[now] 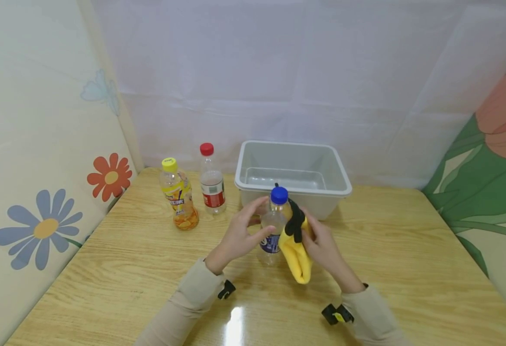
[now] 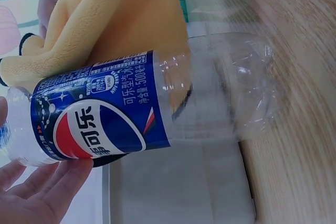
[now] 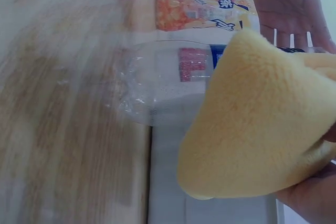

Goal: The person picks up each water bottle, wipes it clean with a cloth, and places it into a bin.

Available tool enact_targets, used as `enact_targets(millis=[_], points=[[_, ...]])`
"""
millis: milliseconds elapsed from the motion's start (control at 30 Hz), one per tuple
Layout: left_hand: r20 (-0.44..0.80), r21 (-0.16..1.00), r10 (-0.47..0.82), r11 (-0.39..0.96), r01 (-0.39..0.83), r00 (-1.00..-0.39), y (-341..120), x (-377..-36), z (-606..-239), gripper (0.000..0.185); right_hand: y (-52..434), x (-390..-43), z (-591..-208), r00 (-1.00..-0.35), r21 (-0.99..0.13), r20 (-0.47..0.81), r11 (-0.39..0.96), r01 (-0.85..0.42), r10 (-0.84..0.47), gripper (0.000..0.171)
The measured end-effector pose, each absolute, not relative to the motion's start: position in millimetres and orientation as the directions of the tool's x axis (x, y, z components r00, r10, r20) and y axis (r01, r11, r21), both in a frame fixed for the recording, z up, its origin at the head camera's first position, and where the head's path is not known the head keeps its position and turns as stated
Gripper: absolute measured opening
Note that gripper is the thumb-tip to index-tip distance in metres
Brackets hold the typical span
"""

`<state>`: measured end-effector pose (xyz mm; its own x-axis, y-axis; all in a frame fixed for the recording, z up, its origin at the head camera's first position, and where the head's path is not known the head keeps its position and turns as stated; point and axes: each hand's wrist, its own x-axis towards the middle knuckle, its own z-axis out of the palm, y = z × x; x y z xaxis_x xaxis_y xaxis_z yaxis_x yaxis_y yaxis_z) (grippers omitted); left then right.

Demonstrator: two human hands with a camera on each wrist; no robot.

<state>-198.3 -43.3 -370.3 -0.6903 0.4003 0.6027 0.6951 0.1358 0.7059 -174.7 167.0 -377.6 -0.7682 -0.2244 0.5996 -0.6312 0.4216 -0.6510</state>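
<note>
A clear plastic Pepsi bottle (image 2: 100,108) with a blue cap (image 1: 279,195) and blue label stands upright in front of me. My left hand (image 1: 245,228) holds it around the upper part, thumb at the front and fingers on the far side. In my right hand (image 1: 322,244) is a folded yellow cloth (image 1: 295,254) with black edging, held against the bottle's right side near the label and shoulder. The cloth covers part of the bottle, and some right fingers are hidden by its folds. Whether the bottle's base touches the table cannot be told.
Behind the hands sits a grey plastic bin (image 1: 294,186). At the left stand a yellow-capped bottle (image 1: 179,197) with some orange drink and a red-capped bottle (image 1: 212,185). A wooden table (image 1: 140,269) lies beneath, with cloth-covered walls around.
</note>
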Motion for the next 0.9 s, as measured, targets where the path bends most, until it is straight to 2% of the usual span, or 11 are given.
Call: enact_targets(millis=[167,267,533,767,900], points=[[0.608,0.702,0.4,0.131,0.7,-0.686,-43.1,-198.6,-371.1,0.06,165.4,-173.9,-381.1,-0.785,-0.656,0.58,0.446,-0.609,-0.219,0.052],[0.607,0.702,0.402,0.133,0.7,-0.685,-42.9,-198.8,-371.7,0.061,160.5,-167.9,-373.0,-0.777,-0.642,0.587,0.453,-0.619,-0.229,0.05],[0.599,0.704,0.406,0.143,0.696,-0.69,-43.3,-198.3,-370.2,0.061,153.0,-157.3,-361.1,-0.812,-0.668,0.532,0.47,-0.577,-0.24,0.047],[0.593,0.704,0.412,0.152,0.694,-0.692,-43.9,-198.0,-370.4,0.06,164.1,-172.1,-393.0,-0.822,-0.669,0.504,0.482,-0.566,-0.266,0.048],[0.596,0.701,0.415,0.15,0.698,-0.688,-43.6,-198.3,-371.0,0.061,166.9,-174.8,-399.0,-0.841,-0.681,0.468,0.495,-0.54,-0.272,0.048]])
